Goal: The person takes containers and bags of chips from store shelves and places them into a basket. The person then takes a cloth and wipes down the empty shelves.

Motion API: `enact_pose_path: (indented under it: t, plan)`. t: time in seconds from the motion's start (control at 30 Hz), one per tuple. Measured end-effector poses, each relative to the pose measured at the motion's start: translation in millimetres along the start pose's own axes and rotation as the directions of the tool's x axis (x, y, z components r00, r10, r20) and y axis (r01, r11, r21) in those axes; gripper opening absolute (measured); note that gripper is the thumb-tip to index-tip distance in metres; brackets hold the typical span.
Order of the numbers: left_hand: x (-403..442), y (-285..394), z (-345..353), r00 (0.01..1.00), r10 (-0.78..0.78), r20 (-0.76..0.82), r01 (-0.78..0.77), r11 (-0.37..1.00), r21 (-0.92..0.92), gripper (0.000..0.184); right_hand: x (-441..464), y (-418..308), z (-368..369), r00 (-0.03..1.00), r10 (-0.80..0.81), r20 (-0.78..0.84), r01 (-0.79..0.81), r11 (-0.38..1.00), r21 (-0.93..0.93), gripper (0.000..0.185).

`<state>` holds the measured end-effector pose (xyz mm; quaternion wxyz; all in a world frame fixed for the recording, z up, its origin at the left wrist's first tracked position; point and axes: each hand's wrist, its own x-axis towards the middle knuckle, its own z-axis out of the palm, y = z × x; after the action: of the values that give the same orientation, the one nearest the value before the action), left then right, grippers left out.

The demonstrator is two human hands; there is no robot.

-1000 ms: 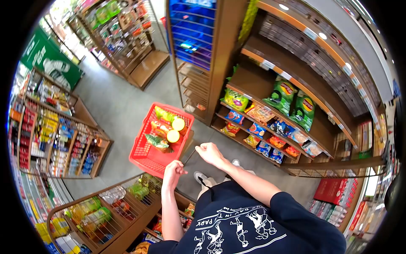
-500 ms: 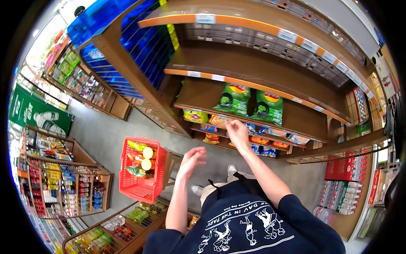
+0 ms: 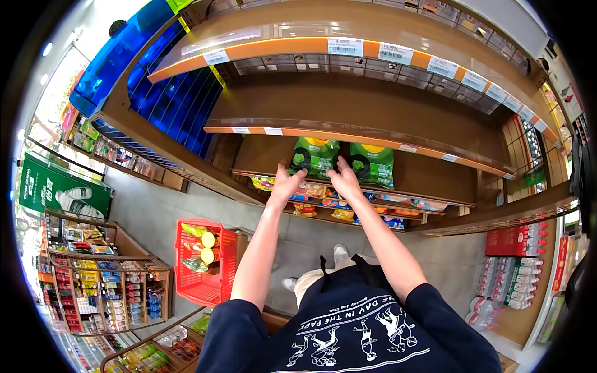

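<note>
Two green bags of chips stand side by side on a brown shelf: the left bag of chips [image 3: 316,156] and the right bag of chips [image 3: 373,166]. My left hand [image 3: 287,183] is at the lower left side of the left bag, fingers and thumb closed about its edge. On the opposite edge, my right hand [image 3: 345,180] grips the same bag, its fingers in the gap between the two bags. The bag is upright, its top partly behind the shelf edge above. My fingertips are partly hidden against it.
A red shopping basket [image 3: 233,264] with several groceries stands at the left. The upper shelf edge [image 3: 348,138] with price tags overhangs the bags. More snack packs [image 3: 305,210] fill lower shelves. Blue water bottles [image 3: 168,105] are behind a wire side; bottle packs [image 3: 507,280] sit at right.
Both hands have reached forward to the shelf and closed on the left bag of chips, one at each side. The view has shifted closer to the shelves.
</note>
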<state>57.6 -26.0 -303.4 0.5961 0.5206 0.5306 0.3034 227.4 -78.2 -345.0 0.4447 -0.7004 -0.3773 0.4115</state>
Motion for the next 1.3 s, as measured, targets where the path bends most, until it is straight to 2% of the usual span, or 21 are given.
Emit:
enact_pose_path:
  t: [0.1, 0.17, 0.23, 0.3, 0.33, 0.5, 0.57, 0.6, 0.67, 0.77, 0.83, 0.9, 0.97, 1.0, 1.03, 1.07, 1.13, 1.2, 1.3]
  plan:
    - [3, 1, -4, 0.995, -0.083, 0.053, 0.082, 0.997, 0.014, 0.082, 7, 1, 7, 1.000, -0.026, -0.014, 0.026, 0.999, 0.018, 0.077]
    - [8, -4, -8, 0.989, -0.130, 0.071, 0.128, 0.991, 0.029, 0.082, 6, -7, 5, 1.000, 0.028, 0.004, -0.027, 0.999, -0.030, 0.078]
    - [12, -9, -9, 0.994, -0.075, 0.075, 0.070, 0.995, 0.072, 0.075, 4, -18, 2, 1.000, 0.016, 0.006, -0.016, 1.000, -0.024, 0.076]
    - [9, -8, -9, 0.995, -0.085, 0.046, 0.078, 0.988, 0.137, 0.068, 2, -27, -6, 0.989, 0.079, 0.127, -0.081, 0.997, 0.011, 0.074]
    - [6, -4, -9, 0.997, -0.067, 0.039, 0.061, 0.987, 0.146, 0.066, 3, -23, -2, 0.995, 0.056, 0.080, -0.057, 0.998, 0.010, 0.071]
    - [-5, 15, -8, 0.999, -0.025, 0.031, 0.020, 0.984, 0.175, 0.061, -4, -35, -7, 0.999, 0.017, 0.049, -0.017, 1.000, -0.004, 0.069]
    - [-9, 16, -7, 0.994, 0.108, -0.011, -0.104, 0.975, 0.195, 0.057, -5, -35, -9, 0.998, 0.010, 0.054, -0.010, 1.000, -0.003, 0.068]
    - [-13, 16, -6, 0.994, 0.109, -0.013, -0.104, 0.975, 0.195, 0.057, -5, -32, -8, 0.997, -0.040, 0.061, 0.038, 0.999, 0.030, 0.068]
    - [-27, 13, -4, 0.972, 0.221, -0.083, -0.218, 0.975, 0.043, 0.054, -8, -25, -8, 0.993, -0.091, 0.069, 0.087, 0.994, 0.065, 0.068]
    - [-51, 11, -6, 0.983, 0.129, -0.128, -0.138, 0.989, -0.058, 0.050, -30, -38, -9, 0.987, -0.126, 0.101, 0.115, 0.988, 0.103, 0.063]
    - [-68, 4, -4, 0.956, 0.146, -0.253, -0.191, 0.969, -0.160, 0.042, -33, -34, -3, 0.971, -0.143, 0.191, 0.116, 0.982, 0.147, 0.057]
    - [-84, -3, -10, 0.925, 0.142, -0.353, -0.216, 0.960, -0.178, 0.039, -42, -27, 8, 0.961, -0.169, 0.220, 0.127, 0.973, 0.193, 0.053]
    - [-104, -13, -20, 0.899, 0.106, -0.425, -0.206, 0.959, -0.196, 0.037, -65, -51, 8, 0.941, -0.110, 0.320, 0.062, 0.986, 0.157, 0.051]
    - [-115, -15, -23, 0.881, 0.101, -0.463, -0.215, 0.955, -0.201, 0.036, -69, -49, 18, 0.925, -0.141, 0.354, 0.072, 0.977, 0.201, 0.049]
    - [-128, -17, -26, 0.859, 0.094, -0.503, -0.224, 0.953, -0.205, 0.036, -72, -46, 24, 0.898, -0.124, 0.422, 0.046, 0.981, 0.190, 0.049]
    - [-140, -20, -30, 0.848, 0.080, -0.523, -0.217, 0.954, -0.206, 0.036, -79, -43, 33, 0.896, -0.140, 0.423, 0.074, 0.983, 0.169, 0.049]
    - [-163, -26, -38, 0.771, 0.045, -0.635, -0.254, 0.936, -0.243, 0.031, -94, -45, 52, 0.879, -0.155, 0.451, 0.100, 0.984, 0.145, 0.049]
    - [-185, -39, -52, 0.704, 0.031, -0.709, -0.282, 0.929, -0.239, 0.027, -108, -50, 70, 0.801, -0.152, 0.579, 0.096, 0.987, 0.126, 0.040]
    - [-217, -60, -75, 0.616, 0.010, -0.788, -0.334, 0.909, -0.250, 0.022, -134, -58, 98, 0.743, -0.138, 0.655, 0.102, 0.990, 0.094, 0.040]
